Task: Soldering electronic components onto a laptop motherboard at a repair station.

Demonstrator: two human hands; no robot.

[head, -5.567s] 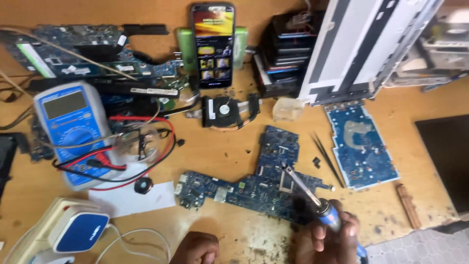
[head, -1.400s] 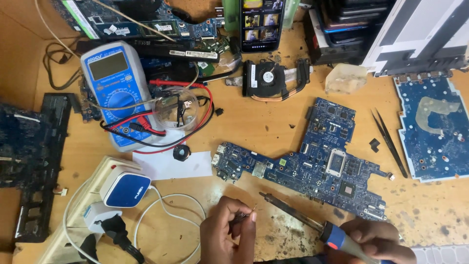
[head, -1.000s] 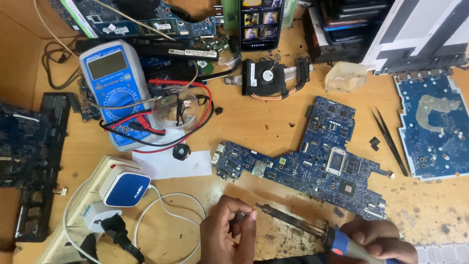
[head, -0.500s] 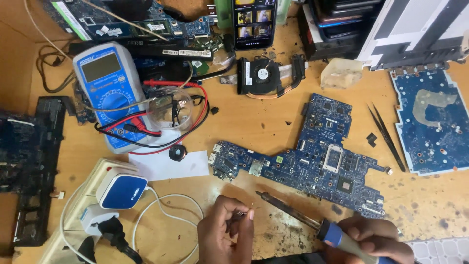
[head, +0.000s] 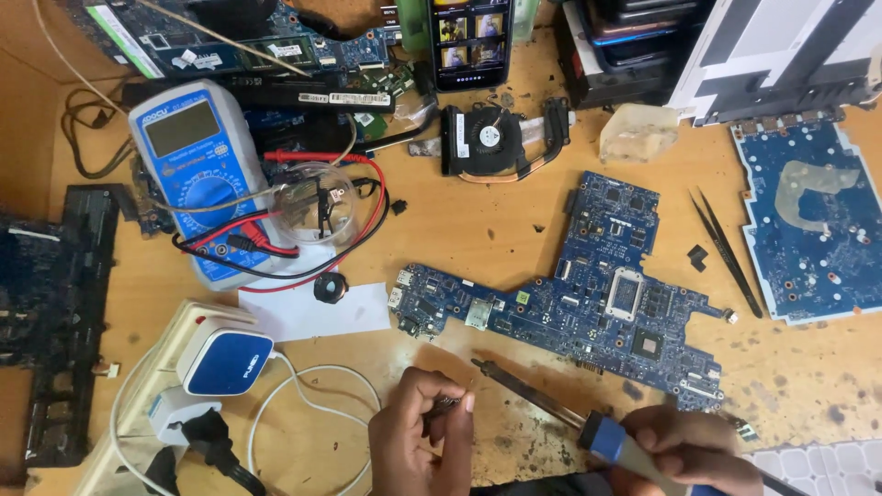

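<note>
our right hand (head: 684, 450) grips blue-handled soldering iron (head: 542, 404), tip aimed ten o'clock; left hand (head: 418, 441) pinches a small part (head: 447, 402); blue motherboard (head: 588, 294) at twelve.

**Even, bright light over my bench view**

My head view is well lit by soft, diffuse light; I cannot tell its source. Around the blue motherboard (head: 588, 303) the focus is crisp and shadows are short and faint. Above and left of it, the multimeter (head: 204, 174) screen shows a dull sheen and the clear round lens (head: 317, 204) catches small glints. Far left of the board the dark frame (head: 55, 312) loses detail. Below it, my hands look slightly soft.
</note>
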